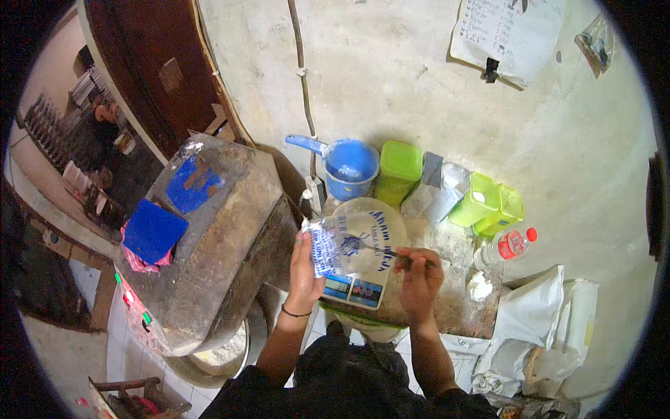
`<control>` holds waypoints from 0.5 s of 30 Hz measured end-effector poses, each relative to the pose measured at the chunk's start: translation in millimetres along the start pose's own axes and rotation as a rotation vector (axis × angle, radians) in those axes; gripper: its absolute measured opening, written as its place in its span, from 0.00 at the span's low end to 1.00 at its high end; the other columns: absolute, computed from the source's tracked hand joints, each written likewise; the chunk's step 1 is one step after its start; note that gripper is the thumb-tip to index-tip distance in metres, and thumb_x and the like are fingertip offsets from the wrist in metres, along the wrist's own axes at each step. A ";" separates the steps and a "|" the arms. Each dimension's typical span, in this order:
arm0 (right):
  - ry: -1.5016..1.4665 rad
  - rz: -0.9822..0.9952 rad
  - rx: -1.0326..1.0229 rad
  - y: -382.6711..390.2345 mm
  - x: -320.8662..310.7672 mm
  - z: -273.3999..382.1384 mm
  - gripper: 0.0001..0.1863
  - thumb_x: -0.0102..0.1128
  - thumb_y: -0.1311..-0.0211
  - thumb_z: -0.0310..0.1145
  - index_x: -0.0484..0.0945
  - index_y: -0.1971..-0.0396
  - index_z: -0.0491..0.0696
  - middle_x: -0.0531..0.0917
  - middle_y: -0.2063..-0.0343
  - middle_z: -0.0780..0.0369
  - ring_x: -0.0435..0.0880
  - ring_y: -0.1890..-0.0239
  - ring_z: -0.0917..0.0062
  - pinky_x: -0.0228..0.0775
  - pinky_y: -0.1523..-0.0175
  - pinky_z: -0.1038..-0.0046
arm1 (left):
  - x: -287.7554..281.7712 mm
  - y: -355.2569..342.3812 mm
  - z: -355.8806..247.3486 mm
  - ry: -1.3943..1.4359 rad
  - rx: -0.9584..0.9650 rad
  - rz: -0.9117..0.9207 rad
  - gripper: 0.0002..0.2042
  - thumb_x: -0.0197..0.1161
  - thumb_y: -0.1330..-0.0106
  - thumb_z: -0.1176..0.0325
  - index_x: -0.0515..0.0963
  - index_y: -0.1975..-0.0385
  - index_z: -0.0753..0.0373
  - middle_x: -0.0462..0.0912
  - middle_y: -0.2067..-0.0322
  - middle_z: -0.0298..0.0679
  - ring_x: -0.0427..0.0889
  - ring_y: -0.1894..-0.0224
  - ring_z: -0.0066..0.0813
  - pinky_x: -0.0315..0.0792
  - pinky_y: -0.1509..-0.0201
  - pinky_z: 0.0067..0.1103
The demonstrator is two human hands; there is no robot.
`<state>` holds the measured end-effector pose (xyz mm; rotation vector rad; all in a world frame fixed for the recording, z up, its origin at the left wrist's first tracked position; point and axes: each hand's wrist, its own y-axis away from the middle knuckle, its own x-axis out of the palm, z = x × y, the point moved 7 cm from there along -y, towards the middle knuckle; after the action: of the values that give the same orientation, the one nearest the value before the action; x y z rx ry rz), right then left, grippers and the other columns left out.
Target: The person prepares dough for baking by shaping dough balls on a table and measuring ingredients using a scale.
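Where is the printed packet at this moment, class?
In the head view, the printed packet is just left of centre, in the left hand, with the scale's display panel below.

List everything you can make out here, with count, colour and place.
Table: one, brownish, centre
Counter: one, grey-brown, left
Scale: one, white and blue, on table
Printed bag: one, clear and blue, above scale
Utensil: one, dark, above scale
Dipper: one, blue, table's back left
Containers: three, light green, table's back
Plastic bags: count unclear, greyish, between containers
Bottle: one, clear and red, table's right
Lump: one, white, table's right
Sacks: several, white, right of table
Sheets: two, blue, on counter
Basin: one, metallic, below counter
Paper: one, white, wall
Door: one, brown, upper left
Person: one, colours unclear, upper left
Wristband: one, black, left wrist
Left grip: one, bare, holding printed bag
Right grip: one, bare, holding utensil
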<state>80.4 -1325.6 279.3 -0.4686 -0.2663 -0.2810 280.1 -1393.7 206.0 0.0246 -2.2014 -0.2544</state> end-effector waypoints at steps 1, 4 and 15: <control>0.001 0.032 0.028 3.4 5.0 -7.4 0.10 0.47 0.36 0.36 0.69 0.65 0.44 0.78 0.65 0.56 0.75 0.69 0.76 0.68 0.64 0.74 | 4.1 -0.4 3.3 -0.030 0.013 0.053 0.14 0.42 0.31 0.61 0.67 0.52 0.61 0.74 0.55 0.36 0.75 0.55 0.26 0.70 0.50 0.25; -0.055 -0.020 0.151 11.0 1.0 -29.3 0.09 0.46 0.35 0.34 0.69 0.66 0.44 0.77 0.67 0.58 0.75 0.67 0.77 0.69 0.62 0.74 | 14.6 4.0 4.3 -0.070 -0.018 0.016 0.15 0.41 0.30 0.62 0.65 0.49 0.61 0.74 0.55 0.36 0.74 0.54 0.26 0.70 0.51 0.24; -0.341 -0.281 0.380 31.5 -13.1 -55.3 0.07 0.49 0.37 0.34 0.70 0.66 0.46 0.80 0.70 0.60 0.77 0.74 0.81 0.71 0.71 0.79 | 12.5 2.2 9.3 -0.182 0.082 0.012 0.15 0.42 0.30 0.60 0.63 0.49 0.61 0.73 0.59 0.35 0.73 0.58 0.20 0.69 0.54 0.18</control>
<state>88.8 -1322.3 214.9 -0.0978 -0.7074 -0.4141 265.4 -1391.3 210.9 0.0346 -2.3917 -0.1643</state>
